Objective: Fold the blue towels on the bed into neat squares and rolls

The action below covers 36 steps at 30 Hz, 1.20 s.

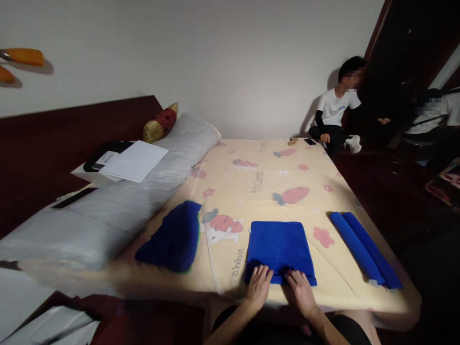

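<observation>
- The left hand bends its fingers over the near edge of a square, royal-blue, soft-looking cloth; I cannot tell whether it pinches the fabric or only presses.
- The right hand, half curled likewise, sits beside it on the same edge (its grip is equally unclear); the hands' even spacing probably keeps that turned-over edge straight.
- The cloth lies directly under both sets of fingertips and stretches away from them, spread flat, presumably so it stays smooth.
- Right of the right hand, two long blue cloth rolls lie side by side, perhaps to keep them out of the way.
- Left of the left hand, a crumpled dark-blue cloth rests loosely on the cream, carrot-printed bed sheet.
- Farther left, a long grey bundle in a shiny cover props up a shallow white box; a black item, too unclear to identify, shows in it, partly hidden by a flat white panel.
</observation>
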Available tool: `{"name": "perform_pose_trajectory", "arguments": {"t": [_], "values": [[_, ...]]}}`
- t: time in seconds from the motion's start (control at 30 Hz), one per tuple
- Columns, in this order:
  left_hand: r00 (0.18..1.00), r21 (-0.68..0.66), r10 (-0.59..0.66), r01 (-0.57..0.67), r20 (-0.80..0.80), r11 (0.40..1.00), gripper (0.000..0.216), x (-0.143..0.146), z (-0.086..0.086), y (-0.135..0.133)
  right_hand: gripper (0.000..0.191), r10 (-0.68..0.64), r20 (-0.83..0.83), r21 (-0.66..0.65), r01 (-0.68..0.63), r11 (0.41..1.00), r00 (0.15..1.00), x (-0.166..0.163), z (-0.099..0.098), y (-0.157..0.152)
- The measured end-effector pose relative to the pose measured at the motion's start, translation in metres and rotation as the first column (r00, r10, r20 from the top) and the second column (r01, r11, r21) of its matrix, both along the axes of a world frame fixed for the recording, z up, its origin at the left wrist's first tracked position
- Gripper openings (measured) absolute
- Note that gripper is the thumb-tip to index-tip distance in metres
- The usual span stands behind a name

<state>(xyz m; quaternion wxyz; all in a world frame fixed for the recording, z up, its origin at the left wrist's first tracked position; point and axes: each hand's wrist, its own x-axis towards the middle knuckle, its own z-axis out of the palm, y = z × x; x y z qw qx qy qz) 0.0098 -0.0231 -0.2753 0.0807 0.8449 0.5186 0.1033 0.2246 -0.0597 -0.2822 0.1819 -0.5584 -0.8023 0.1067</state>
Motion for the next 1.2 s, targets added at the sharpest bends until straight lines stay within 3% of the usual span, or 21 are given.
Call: {"name": "perform_pose_trajectory", "arguments": {"t": [0.07, 0.13, 0.37, 0.47, 0.53, 0.63, 0.7, 0.77, 0.83, 0.93, 1.03, 1.1, 1.2], "values": [[0.999, 0.045, -0.025, 0.024, 0.02, 0.999, 0.039, 0.02, -0.008, -0.008, 0.052, 0.064, -0.019, -0.011, -0.064, 0.998, 0.998, -0.018, -0.001, 0.0], [0.999, 0.077, -0.015, 0.012, 0.035, 0.997, 0.035, 0.022, -0.012, -0.009, 0.054, 0.08, -0.011, -0.017, -0.08, 0.997, 0.997, -0.017, -0.005, 0.0], [0.988, 0.171, 0.142, -0.15, 0.055, 0.974, 0.038, -0.059, -0.003, 0.002, 0.044, -0.172, 0.06, 0.131, 0.163, 0.978, 0.983, 0.059, -0.035, -0.015], [0.973, 0.202, 0.221, -0.229, 0.062, 0.952, 0.042, -0.052, -0.006, -0.001, 0.045, -0.183, 0.056, 0.175, 0.17, 0.97, 0.982, 0.048, -0.035, -0.014], [0.982, 0.196, 0.176, -0.187, 0.073, 0.963, 0.044, -0.026, -0.009, -0.004, 0.047, -0.122, 0.055, 0.156, 0.113, 0.981, 0.991, 0.022, -0.028, -0.007], [0.996, 0.167, -0.02, 0.005, 0.084, 0.986, 0.048, 0.01, -0.013, -0.009, 0.045, 0.005, 0.053, 0.089, -0.01, 0.996, 0.999, -0.017, -0.015, 0.005], [0.989, 0.139, -0.125, 0.114, 0.075, 0.984, 0.049, 0.014, -0.013, -0.009, 0.045, 0.027, 0.048, 0.064, -0.03, 0.998, 0.998, -0.023, -0.01, 0.01], [0.987, 0.129, -0.149, 0.141, 0.052, 0.981, 0.049, -0.004, -0.012, -0.006, 0.046, -0.03, 0.048, 0.073, 0.026, 0.997, 0.998, -0.009, -0.01, 0.01], [0.997, 0.167, -0.075, 0.07, 0.022, 0.983, 0.046, -0.035, -0.012, -0.002, 0.046, -0.128, 0.059, 0.106, 0.121, 0.987, 0.99, 0.019, -0.015, 0.005], [0.991, 0.271, 0.131, -0.132, 0.022, 0.954, 0.041, -0.074, -0.014, 0.004, 0.046, -0.239, 0.083, 0.161, 0.224, 0.961, 0.967, 0.059, -0.025, -0.005], [0.965, 0.317, 0.256, -0.26, 0.055, 0.912, 0.039, -0.075, -0.015, 0.005, 0.045, -0.29, 0.08, 0.188, 0.271, 0.944, 0.954, 0.064, -0.028, -0.01], [0.981, 0.294, 0.185, -0.194, 0.06, 0.936, 0.043, -0.053, -0.014, 0.003, 0.045, -0.26, 0.063, 0.17, 0.246, 0.954, 0.964, 0.045, -0.022, -0.007], [0.995, 0.22, -0.091, 0.08, 0.041, 0.972, 0.052, -0.01, -0.008, 0.0, 0.045, -0.09, 0.035, 0.071, 0.088, 0.994, 0.995, 0.003, -0.008, 0.003]]}}
